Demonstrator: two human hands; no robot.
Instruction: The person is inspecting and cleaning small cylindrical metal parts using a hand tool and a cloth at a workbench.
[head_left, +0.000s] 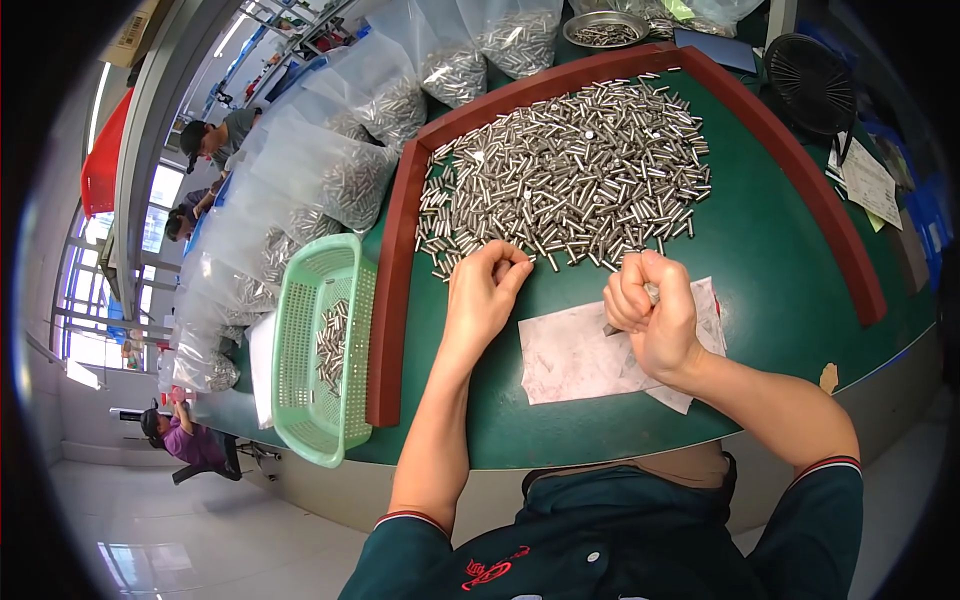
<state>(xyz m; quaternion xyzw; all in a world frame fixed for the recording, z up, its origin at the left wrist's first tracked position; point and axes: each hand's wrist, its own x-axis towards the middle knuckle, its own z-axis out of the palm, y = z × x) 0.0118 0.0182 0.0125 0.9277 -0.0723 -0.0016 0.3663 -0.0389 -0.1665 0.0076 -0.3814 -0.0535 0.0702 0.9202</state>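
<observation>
A wide heap of short silver metal pins (pixel 575 165) lies on the green tabletop (pixel 460 430). At the heap's near edge, my left hand (pixel 482 295) has thumb and fingers pinched together; whatever is between them is hidden. My right hand (pixel 655 315) is closed in a fist above a smudged, pale pink sheet (pixel 565 360). A small pale bit shows between its fingers and a dark grey end juts out below, too little to name.
A dark red wooden frame (pixel 388 330) borders the heap. Left of it stands a light green basket (pixel 290 400) with some pins. Filled plastic bags (pixel 385 100), a round metal dish (pixel 606 30) and a black fan (pixel 810 85) line the far side. Several people sit at left.
</observation>
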